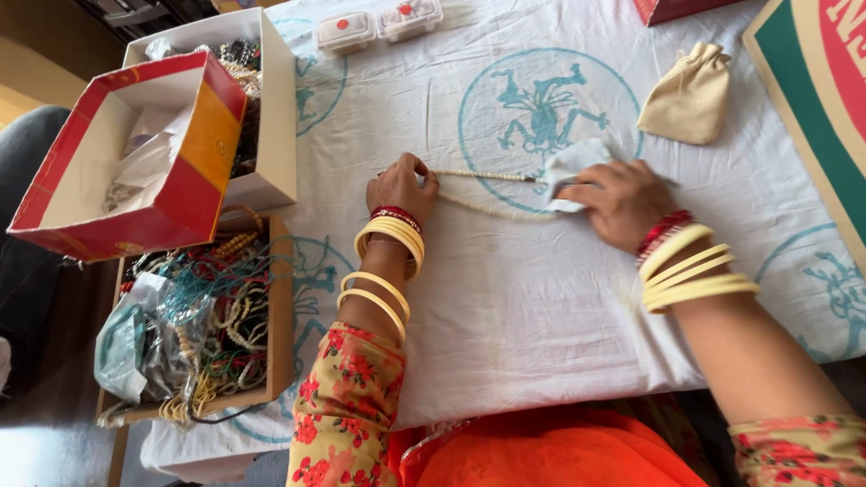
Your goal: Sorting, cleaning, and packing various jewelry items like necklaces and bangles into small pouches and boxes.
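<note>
My left hand (400, 188) pinches one end of a thin cream bead necklace (483, 176) that lies stretched across the white cloth-covered table (523, 307). My right hand (621, 200) presses a small pale blue-white cloth (574, 162) onto the other part of the strand. Yellow and red bangles ring both wrists.
A red and orange cardboard box (135, 153) leans on a white box (271, 117) of jewellery at the left. Below them a wooden tray (281, 316) holds tangled beads and bangles. A beige drawstring pouch (690, 95) lies far right; two small clear cases (379, 22) sit at the top edge.
</note>
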